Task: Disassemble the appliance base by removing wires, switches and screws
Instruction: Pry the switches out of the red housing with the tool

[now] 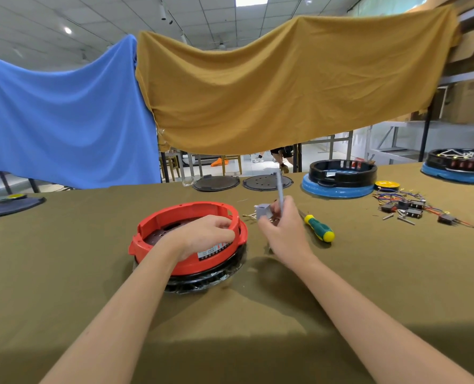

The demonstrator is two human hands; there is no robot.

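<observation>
Left hand (202,234) curled over the near right rim of the red base (187,239), fingers hooked inside, gripping it. Right hand (284,231) raised just right of the base, closed on a grey part (263,211) with a thin grey strip (279,189) standing up from the fist, roughly upright, tilted slightly left.

Base: round red plastic ring with notched wall, dark perforated floor inside, white label with red and black print on near side. It sits on a black round piece (202,281), centre of table (64,273), lying flat, opening up. No long axis; lug at near left.

Screwdriver (317,227), green and yellow handle, lies just right of the right hand, handle pointing near right, shaft far left.

Far right: pile of wires and switches (407,207), loose screws (396,217), yellow spool (386,185), a black and blue base (341,178), another at the right edge (460,166). Two dark discs (216,183) at the far edge. Olive cloth bare near and left of the base. Blue (64,120) and mustard (285,87) sheets hang behind.
</observation>
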